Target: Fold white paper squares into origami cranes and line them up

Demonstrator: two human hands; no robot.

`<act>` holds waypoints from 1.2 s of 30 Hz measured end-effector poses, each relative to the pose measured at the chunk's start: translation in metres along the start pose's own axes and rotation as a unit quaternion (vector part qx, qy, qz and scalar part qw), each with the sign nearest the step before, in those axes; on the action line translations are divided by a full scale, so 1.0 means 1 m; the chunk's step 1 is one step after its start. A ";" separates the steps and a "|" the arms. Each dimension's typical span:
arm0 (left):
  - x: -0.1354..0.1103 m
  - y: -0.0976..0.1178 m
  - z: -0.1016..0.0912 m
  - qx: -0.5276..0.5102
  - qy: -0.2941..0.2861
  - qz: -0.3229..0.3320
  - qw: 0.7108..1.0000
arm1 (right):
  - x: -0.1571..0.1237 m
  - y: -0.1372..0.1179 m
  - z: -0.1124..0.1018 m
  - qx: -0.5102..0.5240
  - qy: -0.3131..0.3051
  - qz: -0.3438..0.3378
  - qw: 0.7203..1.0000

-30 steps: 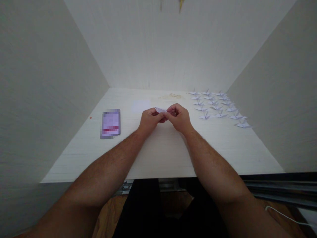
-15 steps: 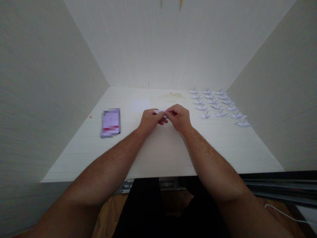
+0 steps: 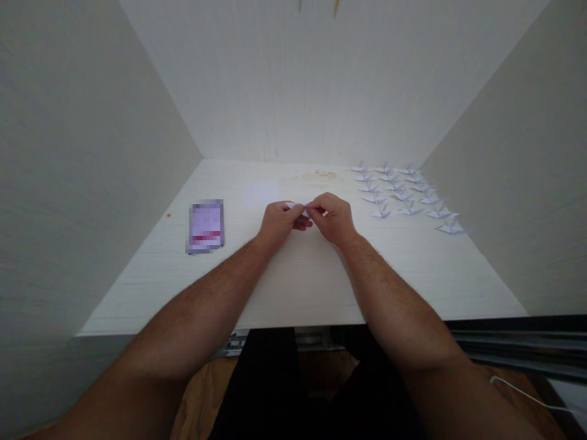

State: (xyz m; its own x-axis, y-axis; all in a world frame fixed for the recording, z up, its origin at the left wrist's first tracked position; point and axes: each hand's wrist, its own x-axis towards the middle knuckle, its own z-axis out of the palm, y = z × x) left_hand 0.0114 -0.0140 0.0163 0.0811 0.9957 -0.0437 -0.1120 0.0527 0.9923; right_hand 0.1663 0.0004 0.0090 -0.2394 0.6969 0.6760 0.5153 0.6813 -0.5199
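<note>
Between my two hands is a small folded white paper (image 3: 295, 206), pointed at its left end and partly covered by fingers. My left hand (image 3: 278, 220) is closed on its body, thumb on top and the other fingers beneath. The thumb and index finger of my right hand (image 3: 334, 219) pinch its right end. Both hands are over the middle of the white table (image 3: 298, 281). To their right, several white paper cranes (image 3: 403, 197) stand in rows.
A pale square sheet of paper (image 3: 261, 194) lies behind my left hand. At the left is a blurred purple-white item (image 3: 206, 226) with a red band. A small orange dot (image 3: 169, 215) marks the table's left side. Walls (image 3: 293, 91) enclose the back and both sides.
My fingers have shifted very slightly around the folded paper, and a bit more of its underside shows between the hands. Nothing else has moved.
</note>
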 end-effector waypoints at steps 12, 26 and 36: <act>0.000 -0.001 -0.001 -0.036 -0.011 -0.009 0.999 | 0.003 -0.007 -0.002 0.119 0.000 0.154 0.981; 0.000 -0.004 -0.003 -0.032 -0.030 -0.007 0.999 | 0.007 -0.011 -0.005 0.196 -0.007 0.252 0.948; -0.001 -0.003 -0.003 -0.032 -0.031 -0.006 0.999 | 0.006 -0.011 -0.004 0.151 -0.018 0.229 0.962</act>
State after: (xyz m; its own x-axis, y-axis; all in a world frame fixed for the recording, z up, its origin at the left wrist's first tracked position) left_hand 0.0090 -0.0151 0.0129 0.1446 0.9884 -0.0465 -0.1741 0.0716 0.9821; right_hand 0.1624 -0.0036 0.0203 -0.0751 0.9426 0.3252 0.3121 0.3320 -0.8901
